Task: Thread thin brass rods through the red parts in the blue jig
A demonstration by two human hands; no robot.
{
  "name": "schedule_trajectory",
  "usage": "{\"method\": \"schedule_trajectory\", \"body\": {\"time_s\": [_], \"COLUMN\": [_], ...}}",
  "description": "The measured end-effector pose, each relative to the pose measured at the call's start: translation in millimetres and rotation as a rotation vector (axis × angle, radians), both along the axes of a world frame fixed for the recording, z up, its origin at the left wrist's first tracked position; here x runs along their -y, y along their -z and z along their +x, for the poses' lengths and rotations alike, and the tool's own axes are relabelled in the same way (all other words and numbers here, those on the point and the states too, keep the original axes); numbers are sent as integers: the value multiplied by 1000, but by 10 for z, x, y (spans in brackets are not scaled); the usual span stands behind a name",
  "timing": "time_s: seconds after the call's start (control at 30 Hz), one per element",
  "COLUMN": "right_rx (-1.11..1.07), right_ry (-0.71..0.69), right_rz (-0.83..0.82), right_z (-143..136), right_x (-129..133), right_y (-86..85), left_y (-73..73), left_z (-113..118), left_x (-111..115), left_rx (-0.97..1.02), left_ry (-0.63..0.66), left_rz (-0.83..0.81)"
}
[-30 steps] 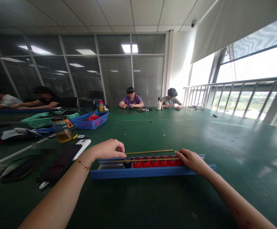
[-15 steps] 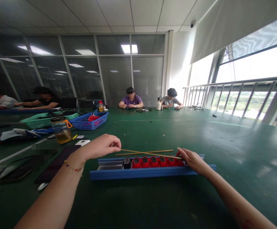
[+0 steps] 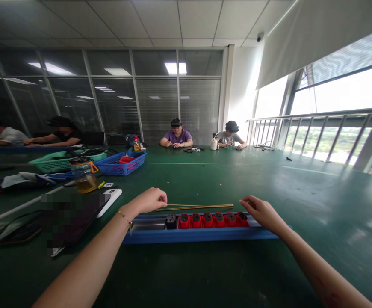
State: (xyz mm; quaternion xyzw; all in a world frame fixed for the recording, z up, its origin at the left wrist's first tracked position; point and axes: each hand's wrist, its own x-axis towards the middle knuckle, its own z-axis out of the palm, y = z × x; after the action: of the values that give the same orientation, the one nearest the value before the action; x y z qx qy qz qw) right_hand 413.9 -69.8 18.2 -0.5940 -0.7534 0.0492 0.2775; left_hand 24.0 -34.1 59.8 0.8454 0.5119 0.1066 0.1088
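My left hand [image 3: 154,199] is closed in a pinch on the left end of a thin golden stick [image 3: 186,205]. Two or so similar sticks [image 3: 165,209] lie on the table beneath and beside it. Opposite, my right hand [image 3: 259,209] hovers over the right end of a blue-sided tray [image 3: 205,235], its fingers stretched and slightly apart, with nothing visible in them. A row of several red blocks with dark tops [image 3: 207,220] stands in the tray, with one black block [image 3: 171,221] at the row's left end. A bare metal-looking channel [image 3: 149,223] shows left of it.
Left on the green table [image 3: 186,273] are a dark flat device [image 3: 77,222], a white object [image 3: 110,202], a jar of amber liquid [image 3: 86,177], a blue basket [image 3: 122,164] and a green basket [image 3: 49,164]. Co-workers [image 3: 176,136] sit across the table.
My right hand has let go of the stick's right end and sits slightly farther right. The stick has moved from slanting over the tray to lying along the other sticks behind it.
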Motion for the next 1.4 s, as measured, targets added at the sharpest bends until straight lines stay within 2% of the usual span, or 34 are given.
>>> {"method": "schedule_trajectory", "body": {"time_s": [0.13, 0.3, 0.4, 0.5, 0.77, 0.9, 1.0, 1.1, 1.2, 1.3, 1.4], "right_rx": [231, 469, 566, 648, 725, 649, 544, 415, 224, 38, -66], "right_ry": [-89, -216, -245, -250, -282, -293, -300, -291, -217, -144, -191], "right_rz": [-13, -241, -340, -373, -366, -316, -223, -103, 44, 130, 44], "right_z": [-50, -228, -377, -522, -659, -581, -466, -347, -266, -201, -112], "right_x": [-181, -562, -767, -892, -979, -952, -860, -703, -501, -282, -81], "right_y": [-134, -162, -113, -79, -12, -41, -168, -327, -411, -379, -291], "left_y": [256, 419, 470, 487, 461, 416, 314, 172, 34, -42, -5], "left_z": [54, 100, 117, 104, 114, 114, 52, 6, 44, 145, 222], "left_x": [-154, -290, -329, -343, -431, -427, -350, -210, -8, 228, 419], "left_rx": [-76, -147, -175, -201, -236, -191, -103, 174, 502, 609, 671], "left_ry": [-1, -58, -82, -103, -71, -66, -64, -84, -109, -84, -121], "left_rz": [40, 102, 85, 70, -32, -61, -45, 0, -47, -147, -144]}}
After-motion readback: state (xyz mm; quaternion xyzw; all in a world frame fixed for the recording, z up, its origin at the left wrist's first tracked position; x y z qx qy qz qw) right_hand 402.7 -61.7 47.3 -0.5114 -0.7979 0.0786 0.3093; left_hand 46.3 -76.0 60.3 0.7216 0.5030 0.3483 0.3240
